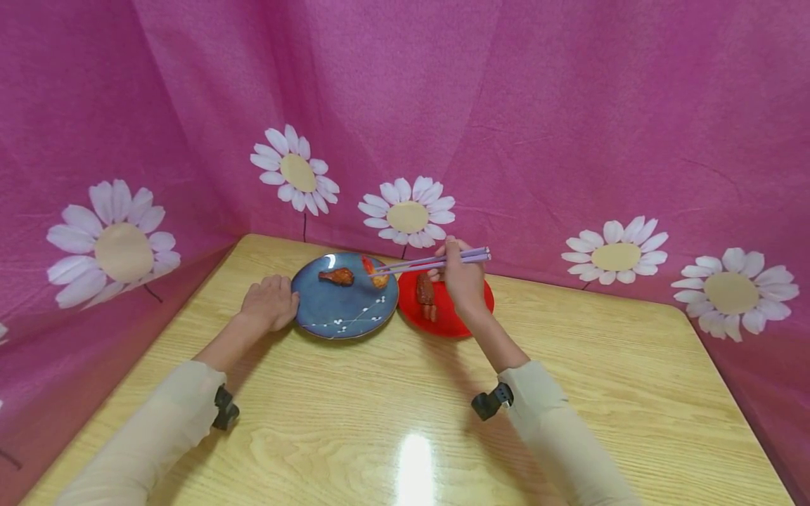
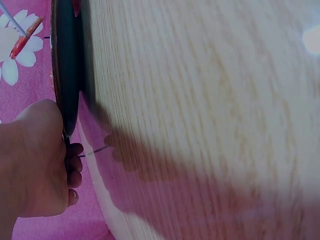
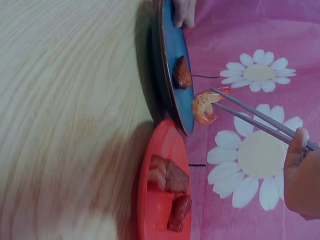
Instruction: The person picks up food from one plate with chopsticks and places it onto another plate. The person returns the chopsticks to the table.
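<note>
My right hand [image 1: 463,281] holds a pair of purple chopsticks [image 3: 260,115]. Their tips pinch a cooked shrimp [image 3: 202,107] with an orange-red tail, raised over the right part of the blue plate [image 1: 342,306]. On that plate lies a browned chicken drumstick [image 1: 337,276]. My left hand [image 1: 268,303] grips the plate's left rim, thumb side above and fingers curled beneath the edge in the left wrist view. Right beside it, partly under my right hand, is a red plate [image 1: 452,320] bearing dark brown meat pieces [image 3: 175,177].
Both plates stand near the back of a light wooden table [image 1: 329,414]. A pink cloth [image 1: 538,126] with large white daisies hangs behind and along the sides. Each wrist wears a small black camera [image 1: 490,403].
</note>
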Motion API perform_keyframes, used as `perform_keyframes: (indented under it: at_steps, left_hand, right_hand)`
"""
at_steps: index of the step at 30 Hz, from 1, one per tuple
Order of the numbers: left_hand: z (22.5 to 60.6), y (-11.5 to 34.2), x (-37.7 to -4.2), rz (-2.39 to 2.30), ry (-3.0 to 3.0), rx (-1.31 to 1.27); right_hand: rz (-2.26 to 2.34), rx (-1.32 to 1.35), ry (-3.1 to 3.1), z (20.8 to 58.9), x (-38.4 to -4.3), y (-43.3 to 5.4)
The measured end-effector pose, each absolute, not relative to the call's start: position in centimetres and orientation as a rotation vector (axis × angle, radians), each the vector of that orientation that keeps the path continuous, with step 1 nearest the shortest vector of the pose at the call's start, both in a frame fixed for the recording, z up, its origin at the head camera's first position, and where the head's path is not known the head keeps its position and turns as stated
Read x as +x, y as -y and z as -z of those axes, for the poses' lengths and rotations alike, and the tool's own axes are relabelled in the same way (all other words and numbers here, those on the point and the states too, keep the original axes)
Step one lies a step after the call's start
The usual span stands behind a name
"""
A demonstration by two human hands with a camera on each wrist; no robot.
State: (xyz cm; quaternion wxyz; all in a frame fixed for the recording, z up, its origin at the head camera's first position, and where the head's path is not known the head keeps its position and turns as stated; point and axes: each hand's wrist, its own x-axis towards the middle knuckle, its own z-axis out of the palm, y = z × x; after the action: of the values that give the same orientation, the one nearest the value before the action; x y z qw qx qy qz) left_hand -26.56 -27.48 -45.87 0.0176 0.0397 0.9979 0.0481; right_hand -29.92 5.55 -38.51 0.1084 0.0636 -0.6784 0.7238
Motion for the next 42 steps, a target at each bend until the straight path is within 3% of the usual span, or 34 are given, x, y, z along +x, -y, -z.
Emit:
perform_keyframes:
  at_steps: [42]
  left_hand:
    - [45.7,27.3,-26.4,-0.166,-3.072,0.114]
  right_hand:
    - [-2.087,-0.011,1.871,38.4,-31.2,-14.9]
